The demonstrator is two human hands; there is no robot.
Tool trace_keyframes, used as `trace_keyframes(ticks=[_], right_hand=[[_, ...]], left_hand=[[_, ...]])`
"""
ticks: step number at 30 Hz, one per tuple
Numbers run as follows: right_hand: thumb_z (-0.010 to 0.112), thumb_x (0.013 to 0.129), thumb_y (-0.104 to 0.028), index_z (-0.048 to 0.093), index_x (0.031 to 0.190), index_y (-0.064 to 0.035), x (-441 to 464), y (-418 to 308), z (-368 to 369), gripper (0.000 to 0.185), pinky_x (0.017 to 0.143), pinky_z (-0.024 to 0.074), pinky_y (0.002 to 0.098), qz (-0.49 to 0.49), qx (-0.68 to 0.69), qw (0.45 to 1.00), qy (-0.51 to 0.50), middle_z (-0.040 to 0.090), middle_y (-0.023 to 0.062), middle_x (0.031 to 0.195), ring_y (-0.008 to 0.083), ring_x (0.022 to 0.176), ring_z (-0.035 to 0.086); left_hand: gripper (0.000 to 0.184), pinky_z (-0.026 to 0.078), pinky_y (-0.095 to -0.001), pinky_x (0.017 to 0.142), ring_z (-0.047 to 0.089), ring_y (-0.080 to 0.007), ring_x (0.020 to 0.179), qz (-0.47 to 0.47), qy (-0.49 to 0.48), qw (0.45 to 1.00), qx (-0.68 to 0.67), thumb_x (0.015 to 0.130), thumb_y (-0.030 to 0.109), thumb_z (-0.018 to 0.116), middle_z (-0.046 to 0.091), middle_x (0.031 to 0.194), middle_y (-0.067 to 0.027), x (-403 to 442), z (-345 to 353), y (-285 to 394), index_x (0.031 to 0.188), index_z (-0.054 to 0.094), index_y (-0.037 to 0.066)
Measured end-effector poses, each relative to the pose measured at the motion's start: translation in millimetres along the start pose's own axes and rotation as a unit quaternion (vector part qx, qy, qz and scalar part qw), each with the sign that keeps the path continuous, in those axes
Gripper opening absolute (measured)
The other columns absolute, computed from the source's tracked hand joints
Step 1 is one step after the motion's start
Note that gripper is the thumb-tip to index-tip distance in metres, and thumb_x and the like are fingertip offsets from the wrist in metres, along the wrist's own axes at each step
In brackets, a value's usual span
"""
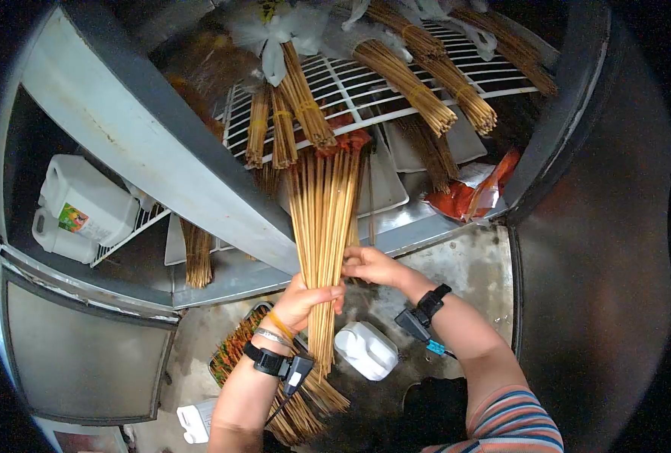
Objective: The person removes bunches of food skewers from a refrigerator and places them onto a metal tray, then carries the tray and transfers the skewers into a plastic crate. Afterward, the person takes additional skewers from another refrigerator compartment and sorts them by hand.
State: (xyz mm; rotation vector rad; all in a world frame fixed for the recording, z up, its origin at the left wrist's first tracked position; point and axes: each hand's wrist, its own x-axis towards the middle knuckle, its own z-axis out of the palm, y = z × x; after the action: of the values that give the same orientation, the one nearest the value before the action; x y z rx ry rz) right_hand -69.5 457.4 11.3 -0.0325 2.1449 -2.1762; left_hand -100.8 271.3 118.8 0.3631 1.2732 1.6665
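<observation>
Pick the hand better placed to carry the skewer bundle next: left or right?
Left, likely: the left hand is wrapped around the skewer bundle, thumb across front; the right hand is alongside, its hold unclear.

Moderate light brings out the skewer bundle (320, 219) and the white jug (368, 352) below it, while dim, grainy shadow above the bundle leaves the plastic bags (282, 34) hazy, perhaps out of focus, and fisheye distortion bows the pale cabinet post (161, 143) to its left, all corners fading black.
</observation>
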Motion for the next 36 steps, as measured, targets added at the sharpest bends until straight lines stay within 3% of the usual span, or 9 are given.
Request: trace_keyframes(ticks=[2,5,9,15,20,23,27,32,36], right_hand=[[0.054,0.089,-0.010,0.057,0.104,-0.0017,-3,1,-4,0.018,0.064,0.0449,0.0238,0.021,0.026,0.995,-0.098,0.061,0.0015,0.077,0.0081,0.072,0.057],[0.051,0.091,-0.010,0.057,0.101,-0.0013,-9,13,-8,0.015,0.063,0.0439,0.0227,-0.023,0.148,0.989,-0.007,0.061,0.0019,0.075,0.0089,0.066,0.056],[0.047,0.093,-0.016,0.055,0.101,-0.0009,-46,-57,-24,0.019,0.054,0.0416,0.0212,0.060,0.164,0.983,-0.063,0.058,0.0007,0.074,0.0083,0.059,0.051],[0.057,0.087,-0.029,0.053,0.107,-0.0010,-93,-101,-3,0.035,0.052,0.0415,0.0212,0.090,-0.024,0.991,-0.098,0.058,0.0018,0.084,0.0083,0.060,0.051],[0.074,0.076,-0.036,0.041,0.133,-0.0058,-137,-83,27,0.072,0.094,0.0390,0.0340,0.125,-0.010,0.971,-0.205,0.053,0.0076,0.122,0.0180,0.113,0.044],[0.072,0.078,-0.034,0.041,0.134,-0.0065,-165,-69,71,0.070,0.097,0.0378,0.0337,0.165,0.047,0.952,-0.251,0.049,0.0040,0.128,0.0173,0.115,0.044],[0.067,0.082,-0.040,0.046,0.131,-0.0051,-172,-75,132,0.063,0.103,0.0324,0.0321,0.067,-0.067,0.955,-0.281,0.046,0.0096,0.134,0.0203,0.123,0.041],[0.066,0.083,-0.037,0.053,0.121,-0.0023,-143,-105,212,0.053,0.102,0.0349,0.0361,-0.033,-0.108,0.968,-0.223,0.055,0.0102,0.122,0.0230,0.117,0.048],[0.067,0.083,-0.034,0.054,0.116,-0.0039,-111,-105,256,0.046,0.068,0.0497,0.0286,0.199,0.020,0.955,-0.220,0.061,0.0053,0.094,0.0145,0.079,0.058]], left_hand=[[0.027,0.051,-0.0278,0.059,0.059,-0.0156,0.065,-0.009,-0.002,1.000,0.010,0.078,0.004,0.067,0.060,0.082,-0.0078,3,5,4,0.102,0.055,0.002],[0.031,0.050,-0.0282,0.057,0.059,-0.0163,0.063,-0.024,0.012,0.999,0.028,0.079,0.004,0.065,0.059,0.078,-0.0071,8,-4,-5,0.107,0.052,0.000],[0.028,0.051,-0.0269,0.058,0.059,-0.0137,0.064,-0.027,-0.007,1.000,0.009,0.079,0.005,0.066,0.060,0.081,-0.0051,12,11,-6,0.105,0.055,0.003],[0.033,0.052,-0.0249,0.061,0.060,-0.0108,0.069,-0.030,-0.004,0.997,0.064,0.075,0.007,0.070,0.062,0.086,-0.0026,-7,24,-30,0.106,0.058,0.004],[0.038,0.051,-0.0275,0.068,0.058,-0.0125,0.078,-0.003,-0.027,0.963,0.269,0.072,0.010,0.071,0.062,0.091,-0.0019,-73,24,-55,0.106,0.057,0.004],[0.044,0.046,-0.0332,0.086,0.056,-0.0244,0.096,0.112,-0.003,0.903,0.414,0.067,0.011,0.070,0.059,0.102,-0.0117,-129,22,-77,0.107,0.056,0.002],[0.052,0.039,-0.0390,0.097,0.047,-0.0314,0.115,0.177,0.100,0.904,0.377,0.065,0.015,0.074,0.053,0.116,-0.0171,-194,20,-115,0.112,0.055,0.001],[0.034,0.052,-0.0316,0.077,0.063,-0.0189,0.086,0.114,0.168,0.966,0.159,0.077,0.009,0.068,0.065,0.096,-0.0067,-252,10,-126,0.108,0.057,-0.001],[0.027,0.053,-0.0313,0.079,0.062,-0.0173,0.088,0.065,0.150,0.987,-0.007,0.085,0.004,0.059,0.064,0.095,-0.0093,-270,-17,-118,0.111,0.053,-0.002]])
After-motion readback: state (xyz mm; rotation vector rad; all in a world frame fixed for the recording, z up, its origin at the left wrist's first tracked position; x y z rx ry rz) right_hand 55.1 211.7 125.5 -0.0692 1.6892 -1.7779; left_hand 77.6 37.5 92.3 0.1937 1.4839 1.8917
